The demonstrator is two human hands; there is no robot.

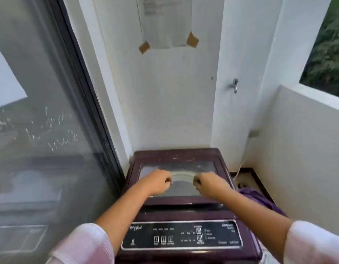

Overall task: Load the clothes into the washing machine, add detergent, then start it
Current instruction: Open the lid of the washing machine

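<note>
A dark maroon top-loading washing machine stands in front of me with its glass lid down. Its black control panel faces me at the near edge. My left hand and my right hand hover side by side over the lid, both curled into loose fists with nothing in them. A purple cloth lies bunched on the floor to the right of the machine.
A large glass sliding door runs along the left. White walls close in behind and to the right, with a tap on the wall and a taped paper above. A white hose drops behind the machine.
</note>
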